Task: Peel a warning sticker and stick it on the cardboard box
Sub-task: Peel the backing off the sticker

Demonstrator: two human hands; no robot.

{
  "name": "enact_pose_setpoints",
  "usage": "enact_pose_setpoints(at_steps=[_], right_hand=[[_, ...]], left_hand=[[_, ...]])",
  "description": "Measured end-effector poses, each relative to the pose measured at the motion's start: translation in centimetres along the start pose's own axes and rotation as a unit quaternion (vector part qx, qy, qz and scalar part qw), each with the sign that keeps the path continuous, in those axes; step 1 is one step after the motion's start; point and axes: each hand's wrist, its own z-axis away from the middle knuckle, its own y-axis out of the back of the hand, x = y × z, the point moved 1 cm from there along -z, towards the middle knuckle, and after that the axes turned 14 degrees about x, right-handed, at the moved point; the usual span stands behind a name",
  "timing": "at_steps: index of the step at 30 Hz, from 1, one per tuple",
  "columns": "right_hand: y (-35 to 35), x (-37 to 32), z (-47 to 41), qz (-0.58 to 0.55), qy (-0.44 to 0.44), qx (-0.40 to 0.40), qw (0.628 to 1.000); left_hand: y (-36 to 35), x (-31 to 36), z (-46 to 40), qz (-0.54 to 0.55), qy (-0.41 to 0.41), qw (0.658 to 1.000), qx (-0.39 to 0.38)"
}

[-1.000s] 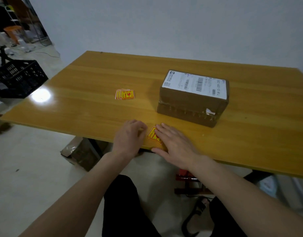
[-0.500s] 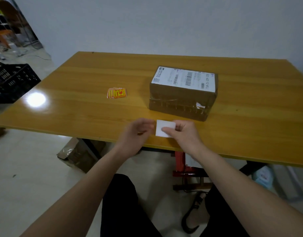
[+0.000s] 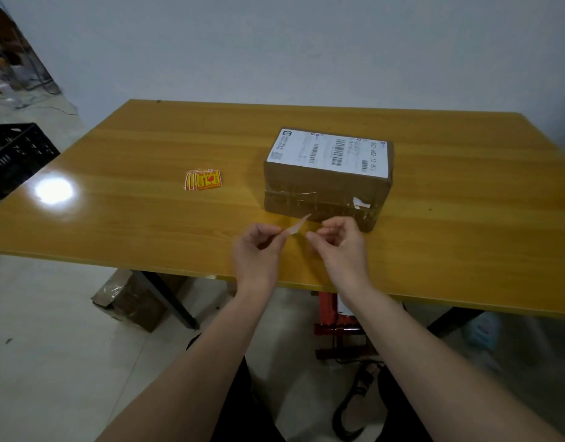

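Sticker [image 3: 295, 225] held edge-on above the near part of the table [image 3: 147, 218], pinched at its left end by the left hand [image 3: 259, 250]; only a pale sliver shows, so its printed face and backing cannot be told apart. Right hand [image 3: 341, 247] sits just to the right of it with fingers curled; whether it grips the sheet, a peeled layer or nothing cannot be told because of blur. Cardboard box [image 3: 326, 186] stands just beyond the hands, apart from them. Spare stickers [image 3: 203, 180] lie fanned on the table, well to the left of the box. Risks, as judged: the thin film may curl and stick to itself or to a finger if freed without tension; a peel started at a poor corner could tear it; placement over the shipping label [image 3: 329, 153] would cover the barcodes. Readable writing: the label's right margin carries digits that look like "507-602-12-81", the last character cut off; remaining print is too small. Spare stickers are yellow with red symbols, text illegible. No brand identified.
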Motion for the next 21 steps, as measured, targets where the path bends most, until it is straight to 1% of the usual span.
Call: enact_pose_setpoints(at_steps=[3,8,11,16,21], right_hand=[[-0.6,0.2,0.1,0.012,0.023,-0.033,0.999],[-1.3,0.5,-0.3,-0.009,0.031,-0.009,0.999],[-1.6,0.6,-0.2,0.019,0.046,-0.004,0.999],[-1.3,0.5,-0.2,0.033,0.046,-0.031,0.998],[-1.0,0.6,-0.1,0.045,0.055,-0.047,0.996]], left_hand=[[-0.3,0.1,-0.1,0.018,0.025,0.999,-0.015],[0.1,0.3,-0.4,0.028,0.028,0.998,-0.042],[0.2,0.0,-0.5,0.024,0.025,0.998,-0.047],[0.1,0.1,-0.5,0.037,0.007,0.998,-0.053],[0.2,0.3,-0.8,0.064,0.029,0.997,-0.044]])
